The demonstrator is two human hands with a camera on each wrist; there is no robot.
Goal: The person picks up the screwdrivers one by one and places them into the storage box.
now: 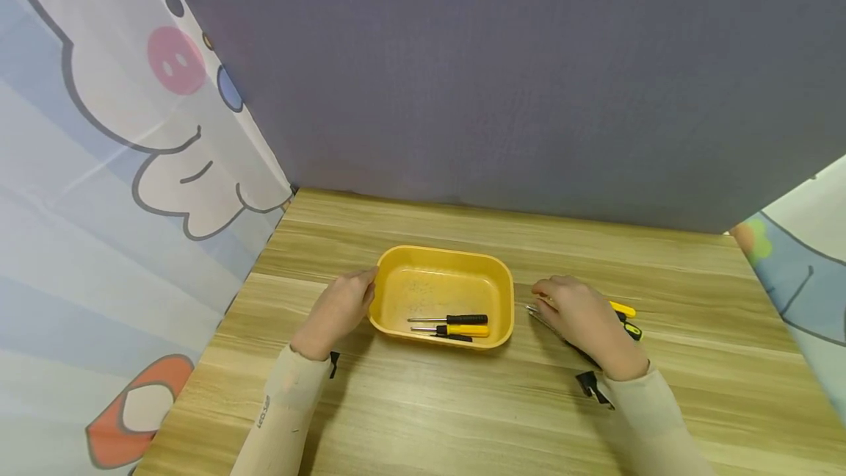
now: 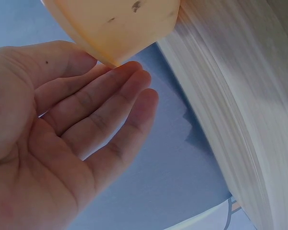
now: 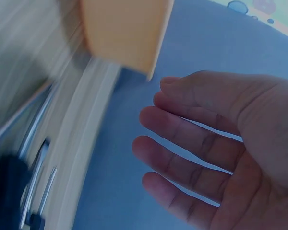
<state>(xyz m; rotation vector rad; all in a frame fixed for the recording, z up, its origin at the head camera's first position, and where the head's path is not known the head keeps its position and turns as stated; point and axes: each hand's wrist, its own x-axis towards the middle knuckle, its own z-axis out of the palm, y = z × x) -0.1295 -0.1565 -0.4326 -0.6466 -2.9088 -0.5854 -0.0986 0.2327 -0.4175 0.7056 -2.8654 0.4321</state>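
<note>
My left hand [image 1: 338, 308] pinches the left rim of a yellow plastic box [image 1: 456, 286] between thumb and fingertips; in the left wrist view the box's edge [image 2: 108, 61] meets the thumb. Inside, along its near side, lie a black-handled screwdriver [image 1: 467, 319], a yellow-and-black one [image 1: 468, 330] and a partly hidden dark handle [image 1: 456, 338]. To the right of the box, my right hand [image 1: 578, 316] hovers over more screwdrivers, its fingers relaxed and holding nothing. A yellow handle [image 1: 623, 308] and a black-and-yellow handle [image 1: 633, 331] show beyond it; the hand covers the rest.
The wooden table [image 1: 423, 410] ends at a grey panel [image 1: 502, 94] at the back. A cartoon-printed curtain [image 1: 99, 241] hangs along the left, with another printed sheet [image 1: 806, 278] at the right. Several metal shafts [image 3: 36, 120] lie below the right hand.
</note>
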